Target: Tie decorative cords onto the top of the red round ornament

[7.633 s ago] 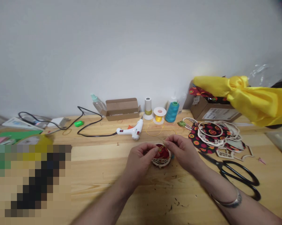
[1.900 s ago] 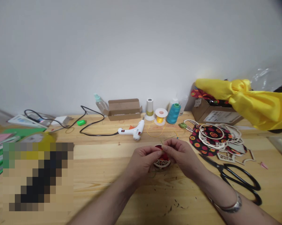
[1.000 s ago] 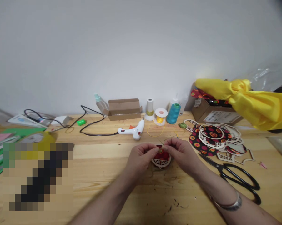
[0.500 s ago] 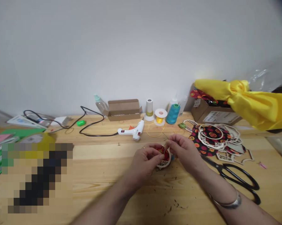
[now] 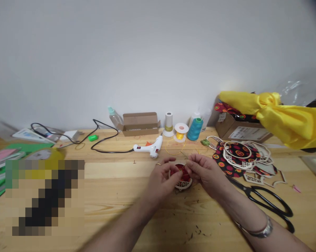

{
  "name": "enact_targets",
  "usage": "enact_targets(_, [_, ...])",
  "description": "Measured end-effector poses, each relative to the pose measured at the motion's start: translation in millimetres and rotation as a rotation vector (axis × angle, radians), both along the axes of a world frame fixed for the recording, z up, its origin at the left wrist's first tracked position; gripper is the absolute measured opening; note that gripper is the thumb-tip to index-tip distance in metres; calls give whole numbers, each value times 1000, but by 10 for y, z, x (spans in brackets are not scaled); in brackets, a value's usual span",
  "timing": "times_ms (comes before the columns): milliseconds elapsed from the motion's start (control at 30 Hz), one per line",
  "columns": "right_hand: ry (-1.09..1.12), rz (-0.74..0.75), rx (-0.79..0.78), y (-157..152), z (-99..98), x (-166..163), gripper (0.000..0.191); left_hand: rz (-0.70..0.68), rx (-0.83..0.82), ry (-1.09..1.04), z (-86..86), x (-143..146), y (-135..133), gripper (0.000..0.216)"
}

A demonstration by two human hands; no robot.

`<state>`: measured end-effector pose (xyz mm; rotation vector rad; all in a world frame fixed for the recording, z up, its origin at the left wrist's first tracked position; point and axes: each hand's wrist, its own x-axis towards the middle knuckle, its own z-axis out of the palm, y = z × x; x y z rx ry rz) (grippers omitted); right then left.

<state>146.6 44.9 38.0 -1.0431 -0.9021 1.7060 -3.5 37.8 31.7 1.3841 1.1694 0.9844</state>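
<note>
Head view: round disc of red patterned fabric in a pale wooden lattice frame [image 5: 183,184], between the hands, a little right of centre on the pale wooden desk [image 5: 108,196], well in from its far edge. Left hand [image 5: 160,180] over the disc's left rim, thumb laid across the red face, finger and thumb parted; probably there to steady it, though whether it grips cannot be told. Right hand [image 5: 205,171] at the right rim, thumb and forefinger pinching a thin olive strand [image 5: 183,155] whose tip pokes out beyond them; such a fingertip hold suits fine work. Yellow thread spool with white flanges [image 5: 180,131] and teal thread cone [image 5: 195,129] by the far edge, presumably parked within reach; black-handled scissors [image 5: 268,199] beside the right forearm, likewise handy. Hard to make out: strand could be thread or needle; its other end is lost behind fingers; disc's underside unseen, so resting or lifted is unclear. Desk's near edge out of frame; something dark under coarse blocks [image 5: 42,199] toward the left, unreadable. Scissor blades partly behind the right arm.
</note>
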Motion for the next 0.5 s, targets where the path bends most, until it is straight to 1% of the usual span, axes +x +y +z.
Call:
enact_targets(67, [-45, 0, 6, -5, 1, -11, 21, 106, 10, -69, 16, -2, -9, 6])
enact_targets(100, [-73, 3, 14, -8, -1, -17, 21, 125, -6, -124, 24, 2, -15, 4])
enact_targets(167, [-133, 15, 43, -17, -8, -29, 21, 73, -73, -244, 31, 22, -29, 14])
enact_targets(233, [-183, 34, 71, -22, -22, -39, 20, -34, -141, -322, 21, 46, -43, 26])
enact_targets(267, [-206, 40, 79, -22, -29, -43, 20, -87, -159, -340, 9, 56, -48, 29])
enact_targets(333, [-254, 45, 92, -19, -43, -46, 19, -165, -153, -345, -21, 67, -52, 28])
enact_targets(400, [-299, 43, 99, -12, -50, -45, 18, -192, -116, -313, -47, 64, -47, 25])
enact_targets(500, [-339, 45, 109, -7, -43, -40, 18, -171, -70, -241, -56, 46, -35, 23])
